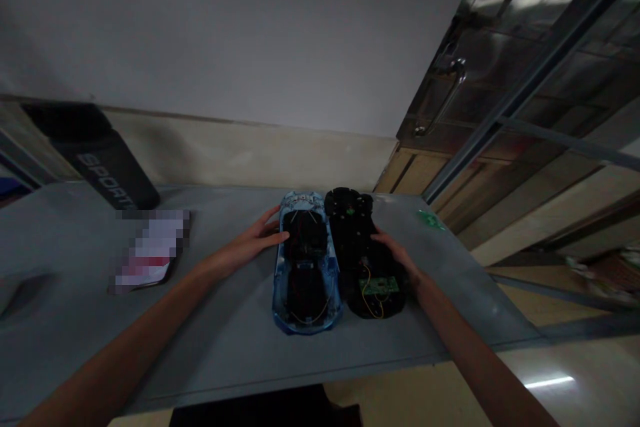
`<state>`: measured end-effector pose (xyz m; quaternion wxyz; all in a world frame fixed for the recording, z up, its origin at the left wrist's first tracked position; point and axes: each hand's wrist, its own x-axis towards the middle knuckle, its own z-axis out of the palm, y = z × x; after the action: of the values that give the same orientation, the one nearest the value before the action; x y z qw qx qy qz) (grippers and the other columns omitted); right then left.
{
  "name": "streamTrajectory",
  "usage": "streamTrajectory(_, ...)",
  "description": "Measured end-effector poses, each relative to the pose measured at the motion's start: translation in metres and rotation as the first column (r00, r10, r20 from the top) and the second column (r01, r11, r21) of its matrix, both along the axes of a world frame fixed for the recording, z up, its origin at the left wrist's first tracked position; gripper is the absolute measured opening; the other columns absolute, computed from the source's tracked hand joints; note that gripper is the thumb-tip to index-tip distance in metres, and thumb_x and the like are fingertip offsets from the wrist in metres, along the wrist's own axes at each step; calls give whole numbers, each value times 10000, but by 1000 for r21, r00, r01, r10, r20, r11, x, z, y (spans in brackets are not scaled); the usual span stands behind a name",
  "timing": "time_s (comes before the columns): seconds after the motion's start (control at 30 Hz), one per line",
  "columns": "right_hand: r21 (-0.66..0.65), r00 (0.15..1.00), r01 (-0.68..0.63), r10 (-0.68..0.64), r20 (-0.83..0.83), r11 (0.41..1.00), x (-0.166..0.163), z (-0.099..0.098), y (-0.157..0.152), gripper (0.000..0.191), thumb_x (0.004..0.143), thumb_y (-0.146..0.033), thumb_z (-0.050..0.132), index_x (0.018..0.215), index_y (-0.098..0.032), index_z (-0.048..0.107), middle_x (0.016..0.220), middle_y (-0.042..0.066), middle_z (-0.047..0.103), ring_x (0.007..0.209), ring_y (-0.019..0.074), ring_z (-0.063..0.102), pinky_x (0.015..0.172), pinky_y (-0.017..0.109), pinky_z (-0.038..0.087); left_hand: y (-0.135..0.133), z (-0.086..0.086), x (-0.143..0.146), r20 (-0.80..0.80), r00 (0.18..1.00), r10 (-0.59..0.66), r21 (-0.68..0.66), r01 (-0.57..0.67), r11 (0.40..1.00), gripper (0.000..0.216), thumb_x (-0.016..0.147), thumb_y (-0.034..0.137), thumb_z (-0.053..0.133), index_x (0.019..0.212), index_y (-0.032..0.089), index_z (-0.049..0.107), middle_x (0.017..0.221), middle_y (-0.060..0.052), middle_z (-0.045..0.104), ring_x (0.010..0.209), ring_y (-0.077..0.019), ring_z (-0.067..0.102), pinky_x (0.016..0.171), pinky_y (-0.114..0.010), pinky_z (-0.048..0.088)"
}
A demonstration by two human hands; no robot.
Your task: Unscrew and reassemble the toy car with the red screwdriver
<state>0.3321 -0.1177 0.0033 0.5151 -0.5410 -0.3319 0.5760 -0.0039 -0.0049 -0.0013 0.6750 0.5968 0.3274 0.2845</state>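
Note:
A blue toy car body shell (333, 293) lies upside down on the grey table, its dark inside and thin wires facing up. Along its left edge, my left hand (263, 235) grips it, the thumb over the rim and the fingers against the outer side. Right beside the shell is the black toy car chassis (350, 240), with a green circuit board (380, 286) and a yellow wire showing at its near end. My right hand (397, 255) holds the chassis by its right edge; some of its fingers are hidden.
On the left of the grey table (225, 327) stands a black bottle-like container (103, 160) marked "SPORT", with a blurred-out flat item (153, 247) before it. A small green piece (431, 219) lies at the right. Behind are a wall and a metal door with a handle (445, 100).

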Motion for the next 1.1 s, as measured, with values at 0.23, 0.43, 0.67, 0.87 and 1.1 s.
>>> streamTrajectory(0.23,20,1000,-5,5,-24,1000,-1,1,-1,620,805,-407,772,1411,-297,709,1171,17,844,1008,287,797,869,404,641,-1,1,1,1,1000,-20,2,20,1000,972,932,449,801,1741,333,273,1685,-70,565,1565,-370,502,1300,-503,387)
streamTrajectory(0.43,21,1000,17,-17,-1,1000,3,-5,2,663,800,-426,786,1448,-319,692,1134,3,848,936,272,793,797,379,637,2,-3,-1,1,999,-32,-7,32,999,973,932,479,803,1736,369,267,1713,-76,527,1589,-365,469,1322,-543,351)
streamTrajectory(0.67,37,1000,-4,4,-5,999,4,-4,0,617,828,-415,774,1435,-318,709,1024,10,852,831,293,784,777,418,641,2,-5,-2,-4,999,-34,12,34,999,976,919,507,807,1733,393,280,1718,-72,521,1592,-386,463,1320,-552,372)
streamTrajectory(0.87,63,1000,3,-3,-2,998,1,-3,1,583,797,-397,786,1370,-303,736,1079,9,857,921,293,806,799,393,652,3,-5,-1,-10,1000,-24,-4,24,1000,955,921,504,808,1721,406,296,1698,-39,549,1590,-365,469,1315,-513,380)
streamTrajectory(1.1,17,1000,-10,10,-5,1000,3,-5,2,624,807,-433,769,1412,-296,702,1066,31,858,902,296,807,775,400,644,4,-7,-1,-8,1000,-23,4,23,1000,968,918,505,817,1720,393,285,1734,-41,500,1609,-320,453,1346,-493,339)
